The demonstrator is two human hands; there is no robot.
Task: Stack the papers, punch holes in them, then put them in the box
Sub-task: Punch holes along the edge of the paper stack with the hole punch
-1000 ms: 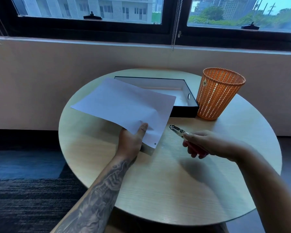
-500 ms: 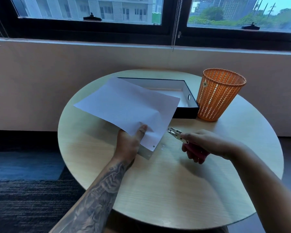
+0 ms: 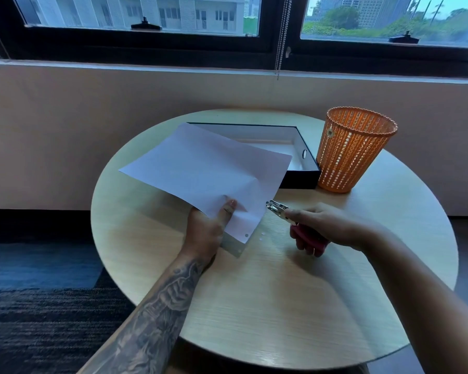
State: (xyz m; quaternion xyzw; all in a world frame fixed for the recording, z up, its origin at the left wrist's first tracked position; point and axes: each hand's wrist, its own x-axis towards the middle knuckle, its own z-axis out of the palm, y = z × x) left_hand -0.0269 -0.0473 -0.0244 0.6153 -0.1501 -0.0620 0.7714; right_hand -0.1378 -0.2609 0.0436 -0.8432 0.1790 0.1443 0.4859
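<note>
My left hand [image 3: 210, 228] pinches a stack of white papers [image 3: 200, 168] by the near edge and holds it lifted over the round table, thumb on top. One punched hole shows at the near right corner of the top sheet. My right hand [image 3: 324, 228] grips a red-handled hole punch [image 3: 277, 209] whose metal jaw touches the stack's right edge, a little above that hole. Small white paper dots [image 3: 261, 237] lie on the wood beside the corner. A shallow black box [image 3: 299, 176] with a white inside stands open behind the papers, partly hidden by them.
An orange mesh basket [image 3: 354, 149] stands upright right of the box, close to its corner. The round wooden table [image 3: 281, 306] ends near my body, with dark carpet to the left. A beige wall and a window ledge run behind the table.
The punch has moved left to the papers' right edge, higher than the earlier hole. The stack has shifted slightly right and away. Paper dots now lie on the table.
</note>
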